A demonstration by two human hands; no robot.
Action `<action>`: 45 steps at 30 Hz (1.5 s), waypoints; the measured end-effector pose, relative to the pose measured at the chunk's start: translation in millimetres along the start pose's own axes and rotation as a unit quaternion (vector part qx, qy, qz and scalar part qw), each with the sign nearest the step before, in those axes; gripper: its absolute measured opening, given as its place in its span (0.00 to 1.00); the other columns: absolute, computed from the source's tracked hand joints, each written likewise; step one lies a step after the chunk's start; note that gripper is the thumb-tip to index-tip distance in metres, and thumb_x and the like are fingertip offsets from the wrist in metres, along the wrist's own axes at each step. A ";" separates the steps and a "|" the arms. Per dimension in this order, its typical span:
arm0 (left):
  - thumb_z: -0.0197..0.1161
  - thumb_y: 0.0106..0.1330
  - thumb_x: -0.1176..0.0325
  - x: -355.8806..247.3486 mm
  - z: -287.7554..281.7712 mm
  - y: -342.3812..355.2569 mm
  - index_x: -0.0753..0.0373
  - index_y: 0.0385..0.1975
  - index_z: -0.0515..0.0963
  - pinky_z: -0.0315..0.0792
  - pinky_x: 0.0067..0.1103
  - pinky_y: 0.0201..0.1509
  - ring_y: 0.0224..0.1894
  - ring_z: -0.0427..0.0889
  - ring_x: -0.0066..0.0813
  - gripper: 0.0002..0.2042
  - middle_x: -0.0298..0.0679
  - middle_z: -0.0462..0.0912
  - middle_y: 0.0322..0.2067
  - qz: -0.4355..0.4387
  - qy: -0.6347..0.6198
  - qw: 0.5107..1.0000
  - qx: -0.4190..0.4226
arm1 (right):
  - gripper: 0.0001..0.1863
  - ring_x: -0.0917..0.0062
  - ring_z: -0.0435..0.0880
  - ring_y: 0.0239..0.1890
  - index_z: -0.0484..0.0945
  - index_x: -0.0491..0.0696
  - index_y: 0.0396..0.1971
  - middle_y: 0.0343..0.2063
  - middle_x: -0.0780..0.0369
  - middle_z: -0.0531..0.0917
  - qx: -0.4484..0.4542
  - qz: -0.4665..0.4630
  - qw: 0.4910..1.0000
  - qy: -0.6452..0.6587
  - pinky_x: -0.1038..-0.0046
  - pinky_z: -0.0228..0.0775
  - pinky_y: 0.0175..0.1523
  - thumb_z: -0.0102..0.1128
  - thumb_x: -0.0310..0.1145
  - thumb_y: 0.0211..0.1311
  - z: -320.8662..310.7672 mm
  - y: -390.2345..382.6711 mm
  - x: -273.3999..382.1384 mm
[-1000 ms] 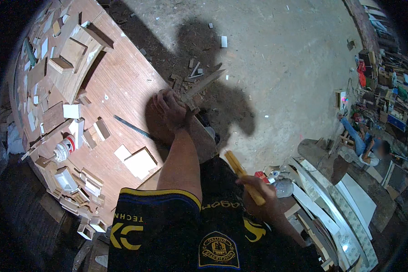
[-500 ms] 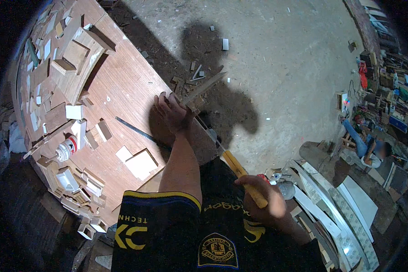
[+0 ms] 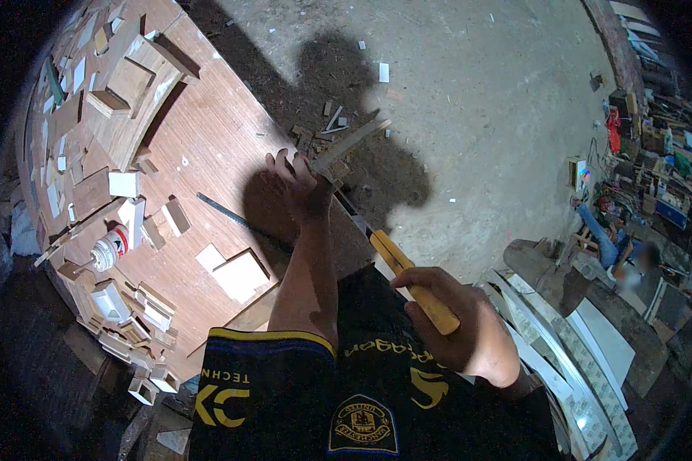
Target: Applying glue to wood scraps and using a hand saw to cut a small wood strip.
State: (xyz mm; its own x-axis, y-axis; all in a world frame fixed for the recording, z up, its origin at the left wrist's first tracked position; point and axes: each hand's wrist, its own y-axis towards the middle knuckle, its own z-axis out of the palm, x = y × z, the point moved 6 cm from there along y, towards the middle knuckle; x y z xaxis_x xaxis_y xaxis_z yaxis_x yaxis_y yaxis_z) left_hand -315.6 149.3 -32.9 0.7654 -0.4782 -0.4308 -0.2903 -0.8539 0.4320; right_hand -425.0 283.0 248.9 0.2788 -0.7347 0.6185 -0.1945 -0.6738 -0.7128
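My left hand [image 3: 300,188] is on a wooden strip [image 3: 351,144] at the table's edge, its fingers bent over it. The strip's far end sticks out past the edge above the floor. My right hand [image 3: 461,311] is closed round the yellow handle of a saw [image 3: 414,283]. Its narrow blade [image 3: 354,213] points up and left, toward the strip beside my left hand. The blade's tip and teeth cannot be made out. A long, thin, dark blade-like strip [image 3: 234,213] lies on the table left of my left forearm.
The wooden table [image 3: 207,138] carries a curved wooden piece [image 3: 150,107], white blocks [image 3: 124,184], a white-and-red tub [image 3: 111,247] and a pale square board [image 3: 241,276]. Offcuts [image 3: 334,119] litter the floor. Long panels [image 3: 553,338] lie at right; a person [image 3: 619,253] sits beyond.
My right hand and the saw have moved forward, bringing the handle closer to my left hand, and less blade shows. The left hand stays on the wooden strip, almost unmoved.
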 end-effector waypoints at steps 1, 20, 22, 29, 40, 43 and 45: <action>0.61 0.64 0.72 1.8 2.0 -2.9 0.64 0.42 0.72 0.65 0.52 0.63 0.59 0.67 0.64 0.10 0.53 0.69 0.53 -0.003 -0.001 1.000 0.000 | 0.16 0.69 0.87 0.35 0.76 0.48 0.49 0.34 0.56 0.85 0.001 0.001 1.000 -0.002 0.68 0.76 0.40 0.60 0.22 0.61 -1.4 1.4 0.2; 0.63 0.59 0.71 14.7 13.9 -12.9 0.64 0.46 0.73 0.62 0.45 0.69 0.69 0.57 0.58 0.15 0.47 0.64 0.57 -0.067 0.009 0.996 0.052 | 0.19 0.71 0.86 0.46 0.76 0.47 0.50 0.43 0.55 0.85 -0.152 -0.116 0.979 0.076 0.72 0.75 0.50 0.59 0.17 0.58 44.8 87.3 -74.0; 0.64 0.58 0.69 13.5 4.8 -11.8 0.65 0.45 0.74 0.62 0.45 0.70 0.69 0.57 0.57 0.16 0.46 0.63 0.57 -0.041 -0.044 0.998 0.003 | 0.16 0.72 0.85 0.45 0.75 0.46 0.49 0.42 0.56 0.85 -0.145 -0.116 0.980 0.067 0.73 0.74 0.49 0.58 0.19 0.61 47.2 89.8 -72.2; 0.67 0.59 0.61 11.7 5.6 11.8 0.67 0.44 0.75 0.62 0.42 0.70 0.69 0.56 0.56 0.19 0.46 0.63 0.56 -0.191 -0.041 0.960 0.200 | 0.18 0.69 0.85 0.48 0.76 0.47 0.50 0.43 0.54 0.85 -0.148 -0.114 0.980 0.063 0.72 0.73 0.52 0.59 0.18 0.59 43.7 94.9 -75.3; 0.72 0.53 0.51 11.4 7.5 -10.5 0.66 0.43 0.76 0.59 0.44 0.71 0.69 0.56 0.56 0.26 0.47 0.63 0.57 -0.042 0.125 0.990 0.058 | 0.12 0.74 0.84 0.44 0.74 0.44 0.48 0.40 0.56 0.84 -0.125 -0.117 0.984 0.048 0.73 0.74 0.49 0.57 0.21 0.65 46.8 92.5 -70.5; 0.72 0.53 0.53 12.3 8.8 -12.5 0.65 0.43 0.76 0.59 0.46 0.71 0.69 0.57 0.56 0.25 0.46 0.64 0.57 -0.058 -0.030 0.996 0.062 | 0.13 0.72 0.85 0.44 0.74 0.45 0.49 0.40 0.55 0.84 -0.118 -0.117 0.985 0.039 0.72 0.74 0.48 0.57 0.22 0.65 49.3 94.2 -67.0; 0.70 0.55 0.56 9.4 7.1 -9.7 0.63 0.41 0.76 0.60 0.46 0.70 0.69 0.58 0.56 0.21 0.45 0.65 0.55 -0.060 0.005 0.998 0.026 | 0.13 0.70 0.86 0.44 0.74 0.46 0.49 0.39 0.54 0.85 -0.114 -0.127 0.985 0.035 0.71 0.75 0.47 0.57 0.22 0.65 52.4 97.5 -58.0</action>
State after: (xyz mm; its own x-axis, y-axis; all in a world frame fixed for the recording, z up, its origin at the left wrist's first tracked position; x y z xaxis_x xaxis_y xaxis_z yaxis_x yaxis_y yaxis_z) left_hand -309.6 151.7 -46.8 0.8017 -0.3698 -0.4695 -0.2248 -0.9145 0.3365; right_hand -410.8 264.0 126.2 0.2821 -0.5385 0.7940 -0.3350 -0.8308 -0.4445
